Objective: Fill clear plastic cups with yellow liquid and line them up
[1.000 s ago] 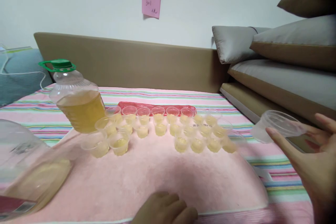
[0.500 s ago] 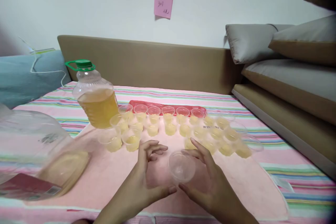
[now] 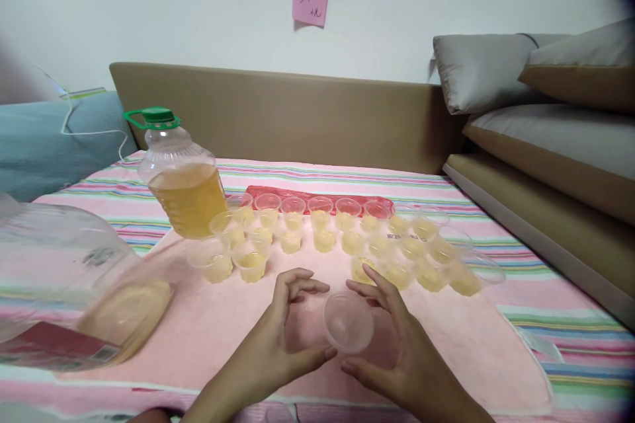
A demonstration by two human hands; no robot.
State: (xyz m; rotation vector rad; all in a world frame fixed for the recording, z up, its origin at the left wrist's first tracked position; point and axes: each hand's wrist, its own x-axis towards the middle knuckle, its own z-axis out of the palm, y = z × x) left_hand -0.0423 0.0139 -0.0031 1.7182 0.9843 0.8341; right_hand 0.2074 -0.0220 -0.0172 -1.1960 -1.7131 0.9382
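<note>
A small clear plastic cup (image 3: 348, 322) with nothing visible inside is between my hands over the pink cloth. My left hand (image 3: 300, 324) curves around its left side, fingers bent and thumb apart from them. On the other side, my right hand (image 3: 384, 330) is curved likewise, its fingertips close to the rim; whether they touch it is unclear. Both hands are open. Beyond them stand several clear cups with yellow liquid (image 3: 252, 264), arranged in rows.
A large bottle of yellow liquid (image 3: 188, 198) with a green cap stands at the left back. Nearer, a big transparent bottle (image 3: 64, 264) lies on its side with a little liquid. A red plastic bag (image 3: 332, 203) lies behind the cups. Stacked cushions (image 3: 555, 125) rise at right.
My left hand has moved right, closer to the cup. The cup has shifted slightly toward me, and the view has tilted and turned a little.
</note>
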